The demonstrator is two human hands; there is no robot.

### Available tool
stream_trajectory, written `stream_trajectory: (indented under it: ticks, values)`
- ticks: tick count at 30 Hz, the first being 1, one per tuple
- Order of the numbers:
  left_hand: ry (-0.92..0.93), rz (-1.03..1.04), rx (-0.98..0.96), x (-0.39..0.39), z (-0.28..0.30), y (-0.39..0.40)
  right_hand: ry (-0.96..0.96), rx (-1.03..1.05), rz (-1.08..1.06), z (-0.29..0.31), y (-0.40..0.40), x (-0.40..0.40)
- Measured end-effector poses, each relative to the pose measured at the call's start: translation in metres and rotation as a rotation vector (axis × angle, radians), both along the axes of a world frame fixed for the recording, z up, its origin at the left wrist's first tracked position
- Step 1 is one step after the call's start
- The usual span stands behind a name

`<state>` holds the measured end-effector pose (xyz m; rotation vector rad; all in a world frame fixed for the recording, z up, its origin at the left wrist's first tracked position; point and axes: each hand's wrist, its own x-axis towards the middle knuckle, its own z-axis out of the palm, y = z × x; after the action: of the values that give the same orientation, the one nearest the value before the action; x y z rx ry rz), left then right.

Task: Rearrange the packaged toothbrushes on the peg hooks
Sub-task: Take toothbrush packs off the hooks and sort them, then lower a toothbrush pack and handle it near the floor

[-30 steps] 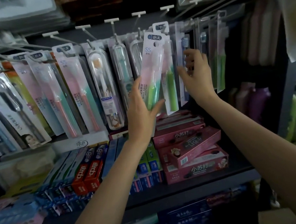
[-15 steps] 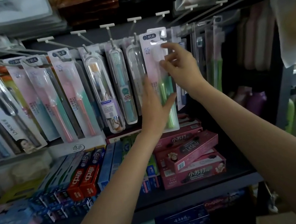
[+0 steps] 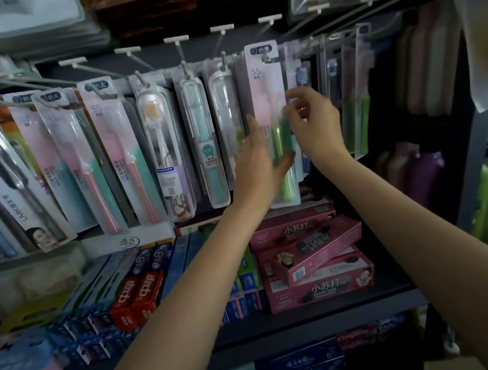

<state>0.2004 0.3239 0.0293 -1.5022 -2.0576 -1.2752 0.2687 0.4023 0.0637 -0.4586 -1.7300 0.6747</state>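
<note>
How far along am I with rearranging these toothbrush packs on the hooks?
Done: the pink-and-green toothbrush pack looks hung on its peg hook, the hole at its top over the hook. In hand: your left hand holds its lower part, thumb across the front, and your right hand hovers at its right edge with fingers loosely curled. Left: let go; whether other packs need moving, I cannot tell.

Your view is dim overall, brightest at the upper right. Glare streaks the clear toothbrush packs (image 3: 167, 152). Both hands (image 3: 260, 163) show motion blur, the lower shelf (image 3: 290, 321) sits in shadow, and the edges bow and soften.
</note>
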Motion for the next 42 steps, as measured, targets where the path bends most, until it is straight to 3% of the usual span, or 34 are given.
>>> stream_trajectory:
  ticks: [5,10,17,21,29,36,42]
  values:
    - [-0.086,-0.014,0.016,-0.014,-0.041,-0.026,0.122,0.137,-0.093,-0.016,-0.025,-0.003]
    - [-0.181,0.164,0.036,-0.043,-0.093,-0.091,0.06,0.164,0.125,-0.053,-0.079,-0.037]
    - [-0.311,0.444,-0.018,-0.086,-0.19,-0.27,-0.318,0.173,0.448,-0.16,-0.222,-0.11]
    - [-0.473,0.613,-0.08,-0.094,-0.255,-0.405,-0.571,0.151,0.626,-0.238,-0.321,-0.135]
    - [-0.859,0.873,-0.439,-0.075,-0.381,-0.622,-1.117,-0.019,0.821,-0.401,-0.456,-0.139]
    - [-0.932,0.903,-0.511,-0.058,-0.454,-0.664,-1.4,-0.048,0.899,-0.504,-0.486,-0.155]
    - [-0.691,0.691,-0.727,-0.076,-0.572,-0.62,-1.508,-0.327,0.834,-0.67,-0.475,-0.128]
